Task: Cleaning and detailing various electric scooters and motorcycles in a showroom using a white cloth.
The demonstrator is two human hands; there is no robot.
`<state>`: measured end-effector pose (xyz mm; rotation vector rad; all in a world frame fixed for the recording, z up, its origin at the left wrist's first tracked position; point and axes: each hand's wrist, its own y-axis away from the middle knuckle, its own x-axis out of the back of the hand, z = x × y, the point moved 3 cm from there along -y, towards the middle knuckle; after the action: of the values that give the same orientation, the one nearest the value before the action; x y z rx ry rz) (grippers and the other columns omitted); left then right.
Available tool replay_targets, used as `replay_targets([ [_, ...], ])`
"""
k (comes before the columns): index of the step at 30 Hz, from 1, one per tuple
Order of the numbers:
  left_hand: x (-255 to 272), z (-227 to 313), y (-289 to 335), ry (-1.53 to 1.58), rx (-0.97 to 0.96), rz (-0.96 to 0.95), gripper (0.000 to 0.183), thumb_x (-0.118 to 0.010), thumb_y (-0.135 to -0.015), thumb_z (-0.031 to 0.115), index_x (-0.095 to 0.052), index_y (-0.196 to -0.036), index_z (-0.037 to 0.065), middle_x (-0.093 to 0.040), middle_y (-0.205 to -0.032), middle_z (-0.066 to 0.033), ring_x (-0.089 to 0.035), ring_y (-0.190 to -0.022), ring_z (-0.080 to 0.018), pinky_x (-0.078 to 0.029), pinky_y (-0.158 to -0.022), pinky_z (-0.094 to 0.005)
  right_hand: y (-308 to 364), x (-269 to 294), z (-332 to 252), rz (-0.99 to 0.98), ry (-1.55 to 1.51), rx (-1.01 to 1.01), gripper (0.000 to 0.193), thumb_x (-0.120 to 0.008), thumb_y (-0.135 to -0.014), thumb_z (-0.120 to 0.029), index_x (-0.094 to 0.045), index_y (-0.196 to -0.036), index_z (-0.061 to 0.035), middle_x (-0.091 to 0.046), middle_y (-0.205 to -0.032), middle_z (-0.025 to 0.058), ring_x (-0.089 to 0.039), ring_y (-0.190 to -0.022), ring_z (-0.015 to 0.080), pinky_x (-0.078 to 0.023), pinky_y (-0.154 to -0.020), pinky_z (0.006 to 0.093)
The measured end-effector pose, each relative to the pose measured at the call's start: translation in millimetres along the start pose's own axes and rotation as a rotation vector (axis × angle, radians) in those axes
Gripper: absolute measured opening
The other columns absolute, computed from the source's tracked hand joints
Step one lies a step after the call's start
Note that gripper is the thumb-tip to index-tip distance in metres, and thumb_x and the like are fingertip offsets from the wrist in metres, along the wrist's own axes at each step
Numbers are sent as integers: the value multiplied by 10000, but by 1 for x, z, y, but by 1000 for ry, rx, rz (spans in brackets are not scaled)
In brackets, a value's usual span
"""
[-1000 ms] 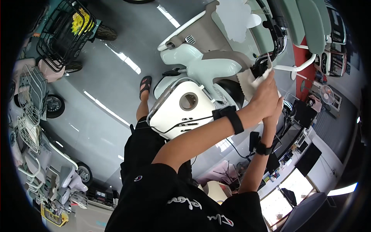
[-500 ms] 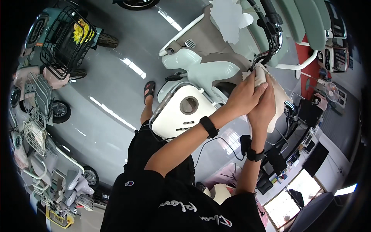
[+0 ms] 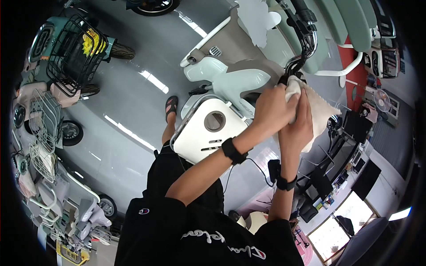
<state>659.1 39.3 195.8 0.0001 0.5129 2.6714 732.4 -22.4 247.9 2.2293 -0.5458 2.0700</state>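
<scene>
A grey floor is crossed by bright strips of reflected light. On it a pale green scooter is seen, its brown footboard turned toward the top. Much of the lower middle is filled by a black T-shirt. A cream panel, pierced by a round hole and slots, is set in front of the person's legs. At the left, a yellow item is held in a black wire basket. Below it, a pale wire basket is mounted on a pink scooter; its contents cannot be made out.

A cream cloth is bunched beside the black cables at the handlebar's base, its loose part spread to the right. The cloth is gripped by the curled fingers of the left hand. The right hand is laid against it, fingers fairly straight; whether they are closed on it cannot be told. White script lettering is borne on the shirt's chest, and a small emblem on its left sleeve.
</scene>
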Motion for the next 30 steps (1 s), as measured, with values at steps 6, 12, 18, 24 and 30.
replay_targets([
  [6, -14, 14, 27, -66, -70, 46, 487, -582, -897, 258, -483, -1171, -132, -650, -988, -332, -669, -852, -464, -532, -786, -519, 0, 15, 10, -117, -64, 33, 532, -605, -897, -145, -523, -1415, -58, -597, -1354, 181, -615, -1186, 344, -515, -923, 394],
  [12, -25, -4, -19, -152, -307, 324, 609, -589, -917, 247, -410, -1378, -108, -498, -1389, -284, -525, -1217, -467, -436, -1032, -454, -52, -23, 42, -368, -90, -48, 510, -557, -896, -171, -533, -1400, -93, -701, -1048, 203, -672, -946, 388, -531, -790, 410],
  [18, -38, 17, 58, -331, -617, 261, 433, -630, -862, 123, -561, -1257, -41, -574, -1340, -198, -611, -1170, -327, -512, -952, -391, 58, -16, 54, -323, -401, -293, 531, -602, -921, -257, -508, -1404, -57, -684, -1168, 169, -673, -1032, 337, -523, -871, 420],
  [24, -5, 17, 149, -39, -400, -226, 251, -607, -918, 105, -639, -1153, 22, -672, -1196, -155, -705, -975, -273, -560, -845, -365, 196, 2, 76, -342, -926, -672, 584, -625, -943, -326, -468, -1424, -34, -640, -1277, 149, -649, -1115, 300, -507, -935, 428],
  [30, 57, -16, 149, -206, -216, -185, 380, -607, -954, 141, -516, -1311, 47, -651, -1191, -162, -632, -1145, -322, -497, -933, -395, 208, 29, 33, -111, -1876, -977, 614, -404, -1047, -456, -306, -1515, -71, -401, -1525, 152, -436, -1375, 333, -356, -1152, 485],
])
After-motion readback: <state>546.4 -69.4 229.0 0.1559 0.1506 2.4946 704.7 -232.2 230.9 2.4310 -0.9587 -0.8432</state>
